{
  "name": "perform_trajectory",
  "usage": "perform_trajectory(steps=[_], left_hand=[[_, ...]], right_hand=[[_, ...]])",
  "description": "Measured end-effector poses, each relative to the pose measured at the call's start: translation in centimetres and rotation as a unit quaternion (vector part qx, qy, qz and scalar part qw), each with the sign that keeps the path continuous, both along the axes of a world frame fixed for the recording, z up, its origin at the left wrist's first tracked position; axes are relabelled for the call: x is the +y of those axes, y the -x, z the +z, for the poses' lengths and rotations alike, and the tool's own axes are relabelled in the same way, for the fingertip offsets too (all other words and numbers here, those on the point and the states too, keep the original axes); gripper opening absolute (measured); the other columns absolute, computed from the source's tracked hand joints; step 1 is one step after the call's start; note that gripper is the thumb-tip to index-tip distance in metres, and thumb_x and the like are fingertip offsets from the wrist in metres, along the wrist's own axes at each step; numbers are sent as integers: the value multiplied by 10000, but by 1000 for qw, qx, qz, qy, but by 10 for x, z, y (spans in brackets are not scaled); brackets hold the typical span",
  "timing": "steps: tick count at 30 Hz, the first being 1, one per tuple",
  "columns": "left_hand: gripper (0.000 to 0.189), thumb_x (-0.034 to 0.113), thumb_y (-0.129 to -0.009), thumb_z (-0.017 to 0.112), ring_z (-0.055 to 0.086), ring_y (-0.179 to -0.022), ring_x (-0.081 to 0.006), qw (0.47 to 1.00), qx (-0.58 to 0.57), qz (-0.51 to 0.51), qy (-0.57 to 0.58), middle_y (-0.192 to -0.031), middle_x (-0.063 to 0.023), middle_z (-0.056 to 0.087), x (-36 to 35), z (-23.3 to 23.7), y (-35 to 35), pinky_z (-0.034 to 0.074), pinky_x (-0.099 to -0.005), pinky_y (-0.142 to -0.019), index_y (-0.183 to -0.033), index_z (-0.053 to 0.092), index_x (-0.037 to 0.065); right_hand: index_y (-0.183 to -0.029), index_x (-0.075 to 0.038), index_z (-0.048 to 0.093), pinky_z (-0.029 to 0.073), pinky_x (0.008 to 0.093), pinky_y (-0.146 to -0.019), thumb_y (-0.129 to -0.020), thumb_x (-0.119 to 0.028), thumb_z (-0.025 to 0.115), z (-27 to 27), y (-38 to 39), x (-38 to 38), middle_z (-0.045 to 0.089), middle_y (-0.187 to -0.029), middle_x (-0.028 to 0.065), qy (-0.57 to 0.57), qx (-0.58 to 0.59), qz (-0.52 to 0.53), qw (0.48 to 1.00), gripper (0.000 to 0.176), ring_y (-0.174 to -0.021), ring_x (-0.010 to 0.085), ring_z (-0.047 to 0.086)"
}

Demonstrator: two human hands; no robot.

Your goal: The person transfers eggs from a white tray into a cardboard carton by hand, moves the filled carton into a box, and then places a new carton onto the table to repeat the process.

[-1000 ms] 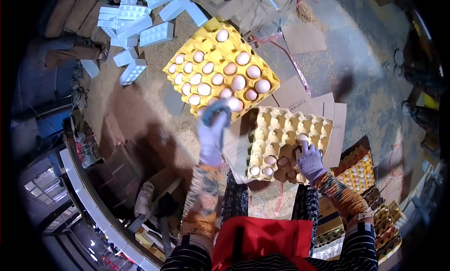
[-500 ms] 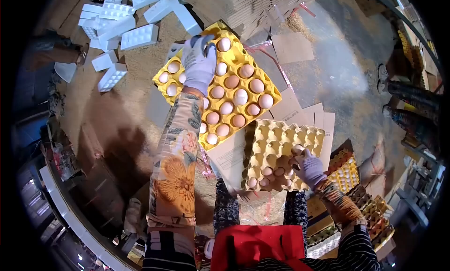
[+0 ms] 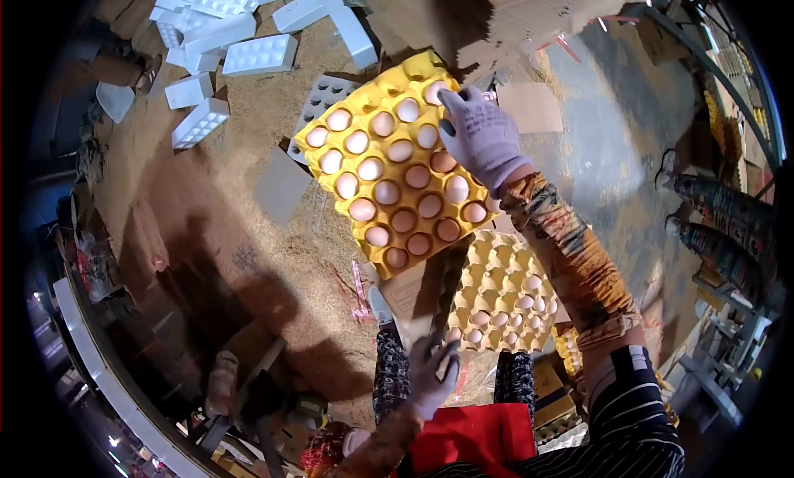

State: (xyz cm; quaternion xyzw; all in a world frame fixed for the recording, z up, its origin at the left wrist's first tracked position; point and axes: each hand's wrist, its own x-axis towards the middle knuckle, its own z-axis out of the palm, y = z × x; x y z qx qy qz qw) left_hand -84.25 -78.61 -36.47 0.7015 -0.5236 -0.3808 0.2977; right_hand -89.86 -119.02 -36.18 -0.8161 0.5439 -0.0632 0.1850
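A large yellow tray (image 3: 374, 168) full of white and brown eggs lies tilted in the middle, with bare cups along its upper edge. My right hand (image 3: 482, 135) reaches over its upper right side, thumb and fingers apart, fingertips beside a pale egg (image 3: 434, 92). Below it sits a smaller pale-yellow tray (image 3: 490, 271) with several eggs in its lower and right cups and bare cups above. My left hand (image 3: 432, 377) is just off this tray's lower left corner, fingers loosely bent and apart, no egg visible in it. Both hands wear light gloves with dark fingertips.
White foam egg boxes (image 3: 260, 54) lie scattered at the upper left. Stacked cardboard (image 3: 529, 19) stands at the top. A flat cardboard piece (image 3: 529, 107) is on the floor. Another person's legs (image 3: 719, 205) show at the right, and another person's foot (image 3: 149, 74) at the upper left.
My left hand has left the yellow tray and come down near the smaller tray. My right hand has moved up from the smaller tray to the yellow one. More eggs show in the smaller tray.
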Motion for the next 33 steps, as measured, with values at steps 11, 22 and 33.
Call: perform_trajectory(steps=[11, 22, 33], left_hand=[[401, 154, -766, 768, 593, -1024, -363, 996, -14, 22, -85, -1120, -158, 641, 35, -14, -26, 461, -467, -916, -1153, 676, 101], [419, 241, -784, 723, 553, -1072, -272, 971, -188, -148, -26, -1135, -69, 580, 8, -53, 34, 385, -498, -1025, -1194, 675, 168], [406, 337, -812, 685, 498, -1156, -304, 897, -316, -307, -44, -1255, -106, 550, -1, -62, 53, 336, -502, -1048, -1193, 663, 200]], right_hand=[[-1109, -115, 650, 470, 466, -840, -887, -460, 601, -26, -79, 12, 639, -1007, 129, 153, -220, 87, 959, 413, -972, 335, 611], [-1096, -74, 700, 541, 339, -717, -803, -143, 767, -49, 222, 322, 642, -954, 100, -169, -7, -250, 953, 308, -817, 230, 678], [-992, -153, 634, 441, 445, -828, -731, -218, 709, -80, 187, 358, 560, -1097, 96, -79, 18, -41, 996, 279, -999, 300, 554]])
